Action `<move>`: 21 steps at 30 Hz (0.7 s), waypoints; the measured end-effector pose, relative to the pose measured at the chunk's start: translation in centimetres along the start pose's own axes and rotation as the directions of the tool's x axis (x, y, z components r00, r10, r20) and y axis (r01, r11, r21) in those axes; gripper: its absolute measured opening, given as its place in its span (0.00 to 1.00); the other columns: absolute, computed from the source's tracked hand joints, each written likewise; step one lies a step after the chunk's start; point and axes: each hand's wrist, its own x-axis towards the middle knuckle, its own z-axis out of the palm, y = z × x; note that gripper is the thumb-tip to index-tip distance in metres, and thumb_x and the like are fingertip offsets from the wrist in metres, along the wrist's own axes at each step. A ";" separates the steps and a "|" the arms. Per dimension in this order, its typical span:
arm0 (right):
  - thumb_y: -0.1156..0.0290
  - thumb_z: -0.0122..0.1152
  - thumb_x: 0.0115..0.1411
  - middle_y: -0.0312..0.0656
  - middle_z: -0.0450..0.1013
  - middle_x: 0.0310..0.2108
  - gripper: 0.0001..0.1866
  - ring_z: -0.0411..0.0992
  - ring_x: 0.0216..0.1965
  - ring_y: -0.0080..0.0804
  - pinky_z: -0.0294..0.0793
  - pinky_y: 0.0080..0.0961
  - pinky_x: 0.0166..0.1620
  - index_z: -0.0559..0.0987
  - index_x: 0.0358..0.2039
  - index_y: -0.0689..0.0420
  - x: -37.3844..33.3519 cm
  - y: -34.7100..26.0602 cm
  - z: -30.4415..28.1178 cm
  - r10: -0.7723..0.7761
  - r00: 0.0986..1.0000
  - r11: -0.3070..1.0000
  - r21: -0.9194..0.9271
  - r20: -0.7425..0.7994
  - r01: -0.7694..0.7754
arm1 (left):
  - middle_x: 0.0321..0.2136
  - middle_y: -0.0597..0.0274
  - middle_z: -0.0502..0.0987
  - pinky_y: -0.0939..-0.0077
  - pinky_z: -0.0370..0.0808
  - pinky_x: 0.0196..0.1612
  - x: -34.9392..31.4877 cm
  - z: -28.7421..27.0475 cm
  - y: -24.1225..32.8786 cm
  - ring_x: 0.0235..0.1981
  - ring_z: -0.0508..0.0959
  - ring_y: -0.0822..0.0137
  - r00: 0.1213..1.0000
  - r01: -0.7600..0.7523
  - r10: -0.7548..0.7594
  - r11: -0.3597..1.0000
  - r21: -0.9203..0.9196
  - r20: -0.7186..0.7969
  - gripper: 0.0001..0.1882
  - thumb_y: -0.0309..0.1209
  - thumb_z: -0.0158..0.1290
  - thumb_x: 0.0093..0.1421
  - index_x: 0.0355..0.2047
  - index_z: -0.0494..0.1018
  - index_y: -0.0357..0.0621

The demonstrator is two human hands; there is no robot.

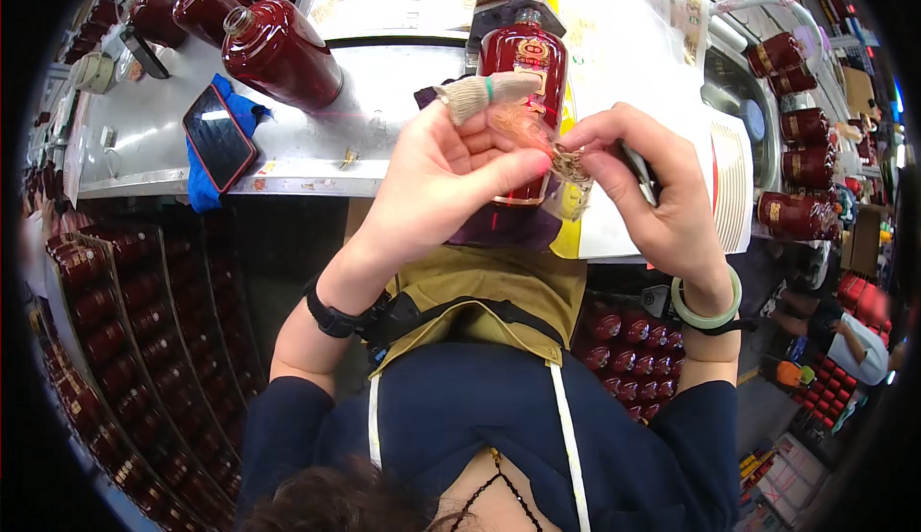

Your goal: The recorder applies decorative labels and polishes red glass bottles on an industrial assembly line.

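Note:
In front of me stands a glossy dark red bottle [496, 49] with gold decoration, its lower part hidden behind my hands. My left hand [422, 172] is closed, thumb against fingers, on a crumpled translucent pinkish film [523, 129]. A knitted finger cover [480, 95] with a green band sits on one of its fingers. Thumb and forefinger of my right hand [662, 187] pinch a crumpled gold-flecked film [573, 169], close to the left fingertips. A slim metal tool [641, 172] also lies in the right hand; its kind is mostly hidden.
Another red bottle [280, 57] stands left on the metal bench [374, 81], beside a phone [220, 137] on a blue cloth [203, 182]. White sheets [638, 33] with gold prints lie to the right. Racks of red bottles [144, 321] fill the lower left.

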 end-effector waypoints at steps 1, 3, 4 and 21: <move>0.82 0.60 0.63 0.45 0.79 0.37 0.09 0.78 0.37 0.36 0.76 0.27 0.42 0.80 0.44 0.62 -0.1 -0.6 0.2 0.092 0.996 0.996 0.017 0.006 -0.092 | 0.44 0.59 0.80 0.73 0.76 0.55 -0.3 -0.4 0.2 0.47 0.80 0.71 1.000 -0.001 0.002 0.999 0.044 -0.023 0.27 0.19 0.59 0.64 0.63 0.67 0.32; 0.81 0.61 0.63 0.46 0.78 0.37 0.09 0.78 0.37 0.36 0.75 0.28 0.42 0.80 0.44 0.61 -0.7 -0.6 0.2 0.147 0.987 0.989 -0.005 0.063 -0.147 | 0.47 0.58 0.79 0.72 0.77 0.56 -1.3 -0.8 0.5 0.48 0.80 0.71 0.999 -0.015 0.018 0.998 0.067 -0.045 0.25 0.18 0.59 0.64 0.61 0.69 0.33; 0.81 0.62 0.62 0.46 0.78 0.37 0.10 0.78 0.36 0.37 0.75 0.29 0.41 0.80 0.44 0.61 -1.1 -0.4 0.0 0.201 0.972 0.980 -0.028 0.123 -0.199 | 0.49 0.57 0.79 0.71 0.78 0.57 -1.9 -1.0 0.6 0.50 0.80 0.70 0.997 -0.029 0.035 0.995 0.091 -0.069 0.22 0.18 0.59 0.64 0.58 0.70 0.34; 0.68 0.74 0.57 0.48 0.77 0.40 0.23 0.78 0.40 0.45 0.75 0.36 0.45 0.71 0.46 0.62 -3.2 4.5 4.2 0.294 0.956 0.955 -0.047 -0.004 -0.294 | 0.44 0.57 0.78 0.66 0.76 0.51 -3.2 -3.9 -2.5 0.47 0.79 0.65 0.983 -0.145 0.151 0.987 0.066 -0.103 0.12 0.25 0.53 0.66 0.50 0.72 0.39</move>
